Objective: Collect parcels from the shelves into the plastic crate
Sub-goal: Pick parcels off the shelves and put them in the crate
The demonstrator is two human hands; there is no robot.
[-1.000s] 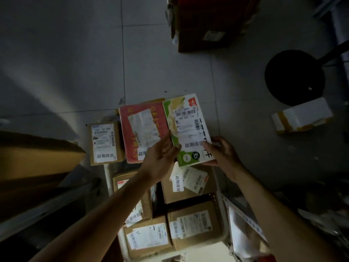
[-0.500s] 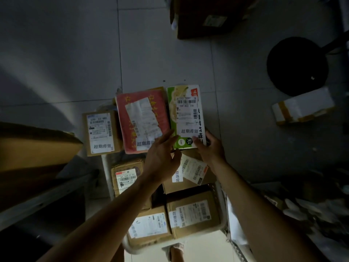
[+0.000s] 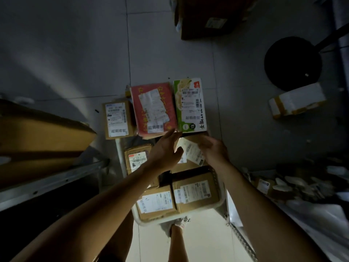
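Observation:
A white plastic crate point(image 3: 221, 204) on the floor below me is packed with several brown parcels. At its far end lie a green-and-white box point(image 3: 190, 106), a red parcel point(image 3: 154, 108) and a small brown box point(image 3: 118, 119), side by side. My left hand point(image 3: 166, 151) hovers with straight fingers just below the red parcel, holding nothing. My right hand point(image 3: 213, 148) hangs relaxed below the green box, over a brown parcel with a loose white label point(image 3: 190, 151), and is empty too.
A metal shelf with a long brown carton point(image 3: 43, 135) runs along the left. A taped white parcel point(image 3: 296, 101) and a black round stool point(image 3: 292, 62) are on the floor at right. A dark carton point(image 3: 209, 14) sits at top. Rack edge and bags lie at right.
The green box went from my hands onto the far end of the stack beside the red parcel. Both hands have let go and drawn back toward me.

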